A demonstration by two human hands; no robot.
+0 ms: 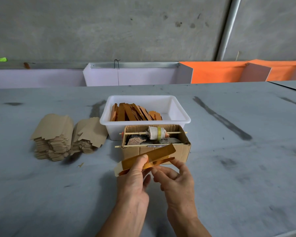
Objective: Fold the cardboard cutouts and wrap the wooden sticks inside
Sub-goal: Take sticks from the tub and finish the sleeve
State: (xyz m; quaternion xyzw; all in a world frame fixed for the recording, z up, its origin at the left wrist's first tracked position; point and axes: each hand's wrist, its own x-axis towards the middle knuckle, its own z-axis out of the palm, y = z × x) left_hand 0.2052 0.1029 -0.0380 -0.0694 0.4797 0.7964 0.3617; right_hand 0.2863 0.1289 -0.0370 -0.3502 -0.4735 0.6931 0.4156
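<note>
Many folded pieces already lie in the white tub (178, 106) at the back of the surface (237, 168), a leaning row of shiny orange-gold wraps (133, 112), so a good share of the work looks done. You have one more in progress: your left hand (135, 178) grips a gold-faced cutout (149, 158) near its left end, thumb on top, and your right hand (175, 178) pinches its lower flap with fingertips. Your hands sit close together, both clamped on that one piece, held above the surface just in front of the small cardboard box (181, 149). I cannot tell whether a stick is already inside the fold.

Plenty remains. Two stacks of flat brown cutouts (58, 137) stand to your left, well apart from your hands, and both look tall. Thin wooden sticks (176, 132) lie across the open top of the cardboard box, one threaded through a pale spool (155, 133).

My judgement: you are somewhere mid-batch, closing the current wrap; after it goes into the tub, the stacks still need working through.
</note>
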